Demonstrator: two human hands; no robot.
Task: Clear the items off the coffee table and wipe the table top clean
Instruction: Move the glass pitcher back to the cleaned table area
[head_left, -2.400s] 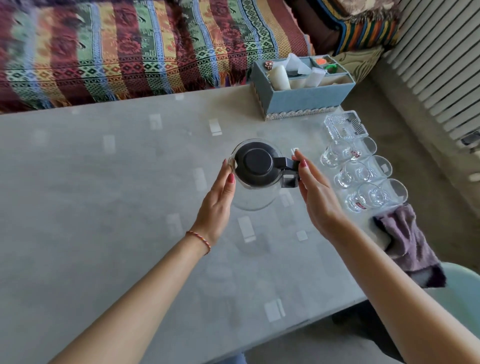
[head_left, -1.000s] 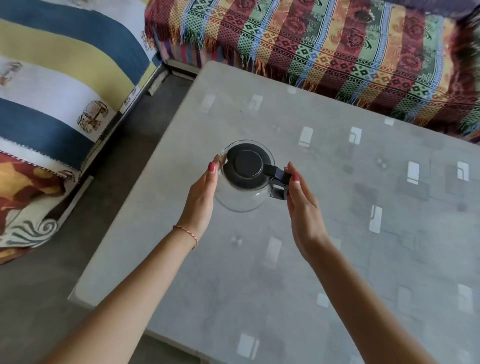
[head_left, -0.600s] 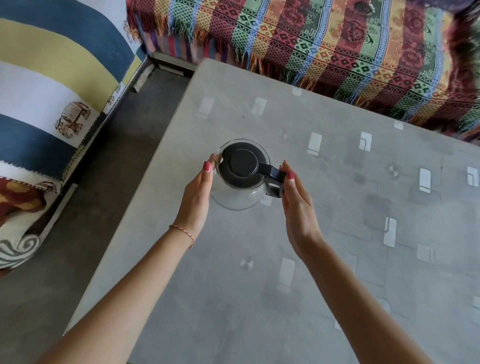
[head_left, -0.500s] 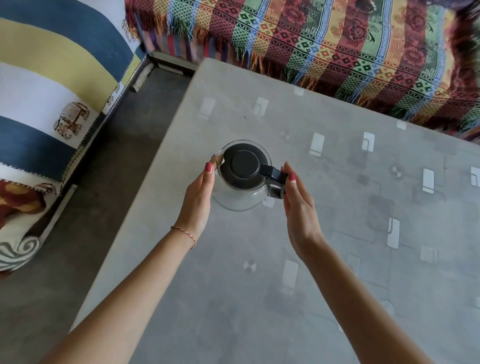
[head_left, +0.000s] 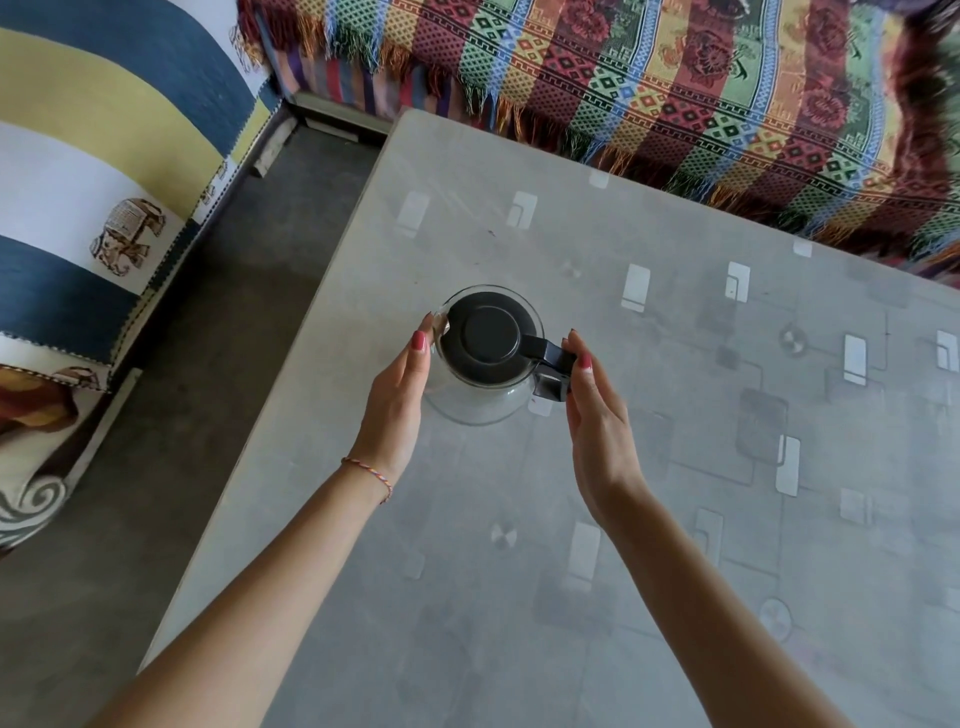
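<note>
Left hand (head_left: 395, 400) was flat against the left side of the glass pot (head_left: 483, 358), fingers straight, just pressing the wall. The pot sat between both hands, near the counter's (head_left: 675, 519) left edge, black lid up, handle sticking out to the right. Right hand (head_left: 597, 421) had straight fingers touching that handle, so it's the closer one for a proper grab. Couldn't tell if the pot's base was resting on the counter or lifted; its bottom and both thumbs were hidden.
</note>
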